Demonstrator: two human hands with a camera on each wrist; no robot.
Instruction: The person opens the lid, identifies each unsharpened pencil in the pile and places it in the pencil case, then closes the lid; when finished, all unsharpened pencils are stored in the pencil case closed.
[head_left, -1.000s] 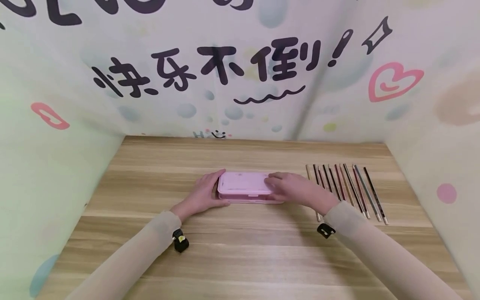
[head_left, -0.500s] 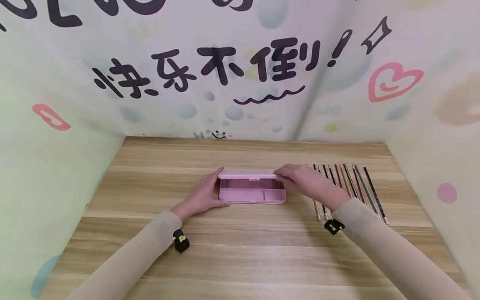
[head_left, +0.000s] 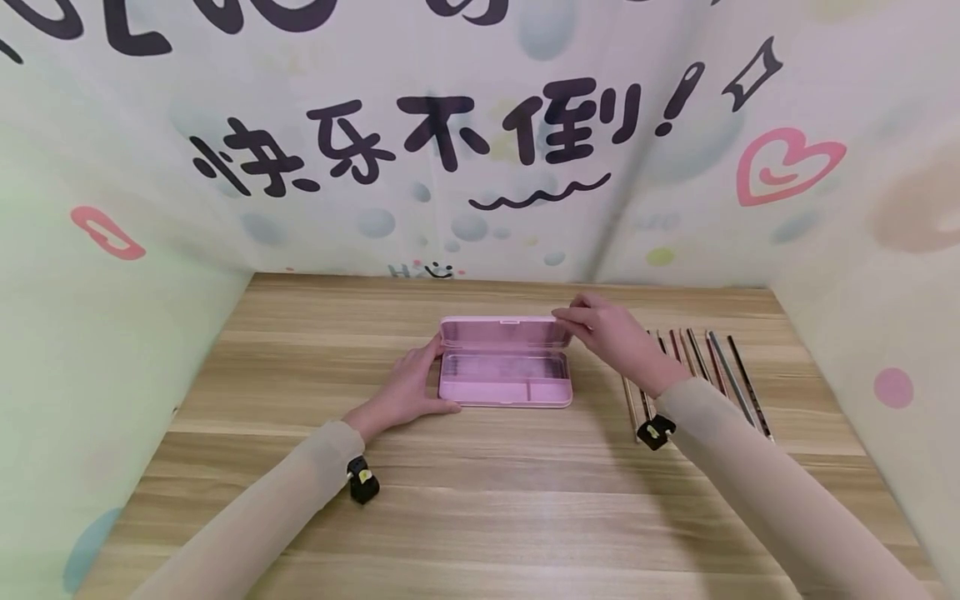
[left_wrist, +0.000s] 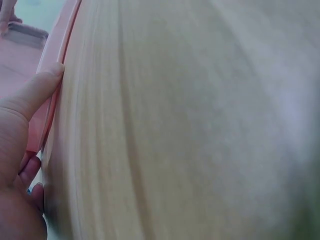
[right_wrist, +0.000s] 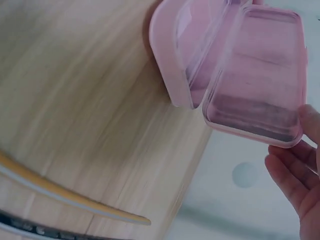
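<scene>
A pink pencil case [head_left: 483, 392] lies on the wooden table with its lid [head_left: 502, 333] raised and tipped back. Its tray shows a long compartment and a short one, with no pencils inside. My left hand [head_left: 401, 387] grips the left end of the case, thumb at the front edge and fingers round the side; the left wrist view shows the thumb [left_wrist: 42, 87] pressed on the rim. At the lid's right corner, my right hand [head_left: 615, 337] pinches the edge between thumb and fingers, as the right wrist view also shows with the lid [right_wrist: 260, 70] swung up.
Several pencils [head_left: 738, 375] lie side by side on the table [head_left: 480, 500] at the right, partly under my right forearm. A printed cloth wall [head_left: 450, 225] stands behind the table, with more walls at left and right. Each wrist wears a small black camera.
The lid, nearly closed a second ago, has swung up and back. My right hand has risen and moved away from me with it. My left hand has stayed at the case's left end.
</scene>
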